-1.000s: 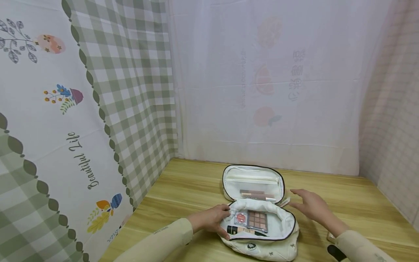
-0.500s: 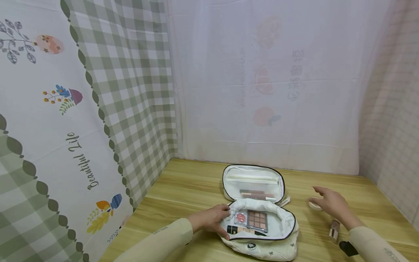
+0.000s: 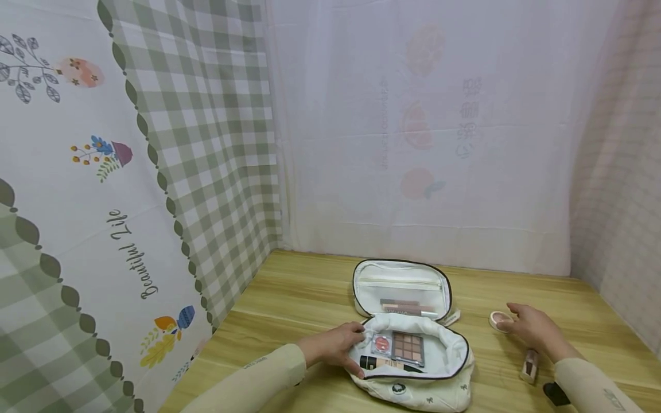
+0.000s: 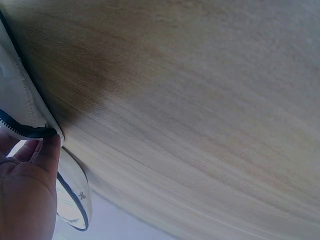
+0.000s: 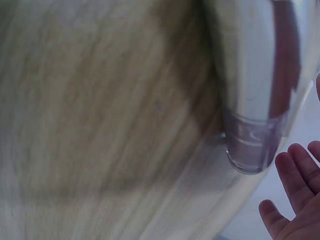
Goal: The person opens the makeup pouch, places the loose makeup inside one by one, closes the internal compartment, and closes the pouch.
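Observation:
A cream cosmetic bag [image 3: 436, 392] with dark zipper trim stands unzipped on the table, its lid [image 3: 397, 289] folded back. My left hand [image 3: 334, 347] grips its left rim, and in the left wrist view the fingers pinch the zipper edge [image 4: 31, 132]. Inside lie an eyeshadow palette [image 3: 408, 348], a small clear case with a red disc [image 3: 381, 343] and a black-capped tube [image 3: 369, 362]. To the right, my right hand [image 3: 537, 330] reaches over a round compact [image 3: 498, 318], thumb and fingers apart; whether it touches the compact is hidden. Its fingers look extended in the right wrist view.
A small clear bottle [image 3: 529, 367] lies below the right hand, and a black object [image 3: 556, 394] is partly under the right sleeve. Slim packages [image 3: 403, 308] show in the lid's mesh pocket. Cloth curtains [image 3: 413, 143] hang along the table's back and sides.
My right hand has moved right, away from the bag's lid, to the round compact. The bottle and black object have come out from under the sleeve. My left hand stays on the rim.

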`<state>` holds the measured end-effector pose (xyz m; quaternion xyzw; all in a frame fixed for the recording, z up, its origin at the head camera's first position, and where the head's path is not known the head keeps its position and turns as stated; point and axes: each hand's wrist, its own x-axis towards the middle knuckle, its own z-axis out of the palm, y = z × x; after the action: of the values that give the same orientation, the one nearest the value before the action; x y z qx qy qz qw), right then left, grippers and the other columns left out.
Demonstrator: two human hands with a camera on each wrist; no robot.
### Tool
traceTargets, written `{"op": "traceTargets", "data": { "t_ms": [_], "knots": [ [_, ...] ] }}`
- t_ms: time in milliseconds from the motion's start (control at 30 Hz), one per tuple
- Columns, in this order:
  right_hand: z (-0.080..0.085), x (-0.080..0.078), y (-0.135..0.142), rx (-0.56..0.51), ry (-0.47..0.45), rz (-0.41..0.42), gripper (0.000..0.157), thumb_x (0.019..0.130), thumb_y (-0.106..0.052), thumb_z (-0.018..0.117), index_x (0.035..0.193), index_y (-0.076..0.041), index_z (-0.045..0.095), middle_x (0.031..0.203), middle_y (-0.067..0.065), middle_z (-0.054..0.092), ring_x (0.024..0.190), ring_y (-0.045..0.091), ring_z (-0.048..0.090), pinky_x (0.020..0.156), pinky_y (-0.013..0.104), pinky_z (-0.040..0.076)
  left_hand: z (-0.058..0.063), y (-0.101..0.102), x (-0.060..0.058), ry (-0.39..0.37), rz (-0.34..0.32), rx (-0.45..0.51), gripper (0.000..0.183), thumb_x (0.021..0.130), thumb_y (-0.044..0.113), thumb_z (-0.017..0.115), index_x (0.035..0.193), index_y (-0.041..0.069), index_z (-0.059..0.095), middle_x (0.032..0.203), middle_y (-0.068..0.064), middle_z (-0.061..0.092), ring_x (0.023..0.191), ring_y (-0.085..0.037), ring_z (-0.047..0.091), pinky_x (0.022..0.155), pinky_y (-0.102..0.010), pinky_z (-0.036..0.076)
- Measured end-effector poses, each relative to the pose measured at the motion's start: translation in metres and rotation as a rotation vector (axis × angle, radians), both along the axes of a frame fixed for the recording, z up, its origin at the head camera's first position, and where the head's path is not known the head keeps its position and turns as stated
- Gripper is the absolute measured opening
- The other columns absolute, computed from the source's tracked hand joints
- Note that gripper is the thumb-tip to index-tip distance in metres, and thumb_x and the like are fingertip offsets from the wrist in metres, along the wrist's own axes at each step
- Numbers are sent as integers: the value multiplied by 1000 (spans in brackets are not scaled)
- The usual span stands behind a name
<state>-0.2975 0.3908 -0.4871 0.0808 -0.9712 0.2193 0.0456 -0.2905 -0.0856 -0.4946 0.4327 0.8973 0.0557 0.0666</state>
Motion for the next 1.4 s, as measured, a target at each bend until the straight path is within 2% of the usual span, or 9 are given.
{"op": "traceTargets", "data": {
  "t_ms": [167, 467, 700, 1000, 1400],
  "knots": [
    [-3, -2, -2, 4, -15, 10, 72, 89, -28, 73, 125, 27, 44, 113, 46, 53, 103, 61, 52, 85, 66, 43, 1, 0, 0, -10, 12, -9, 84, 77, 50, 83, 139, 1, 54, 145, -13, 43, 133, -19, 43, 107, -23, 35],
    [-14, -5, -4, 9, 76, 31, 60, 84, -17, 76, 117, 27, 51, 106, 43, 58, 98, 59, 56, 83, 65, 44, 1, 1, 1, -22, 20, -7, 84, 77, 49, 83, 140, 2, 54, 144, -11, 44, 132, -18, 43, 107, -23, 35],
    [-15, -5, -7, 12, 96, 30, 56, 82, -16, 75, 114, 25, 54, 106, 43, 59, 98, 60, 56, 83, 65, 44, 1, 1, 1, -5, 10, 0, 83, 76, 49, 84, 137, 1, 56, 142, -12, 46, 130, -18, 45, 107, -23, 36],
    [-16, -4, -10, 15, 99, 23, 59, 84, -20, 75, 116, 25, 53, 109, 43, 57, 101, 62, 53, 85, 67, 43, 1, 1, 1, -8, 11, -3, 85, 76, 49, 84, 139, 1, 54, 143, -13, 45, 131, -19, 44, 107, -22, 35],
    [-10, -2, -19, 3, 88, 21, 61, 86, -22, 74, 120, 24, 52, 113, 43, 56, 105, 62, 52, 87, 68, 42, 0, 0, 1, -1, 16, -6, 86, 76, 51, 83, 140, 1, 54, 144, -12, 45, 132, -18, 43, 108, -22, 35]
  ]
}}
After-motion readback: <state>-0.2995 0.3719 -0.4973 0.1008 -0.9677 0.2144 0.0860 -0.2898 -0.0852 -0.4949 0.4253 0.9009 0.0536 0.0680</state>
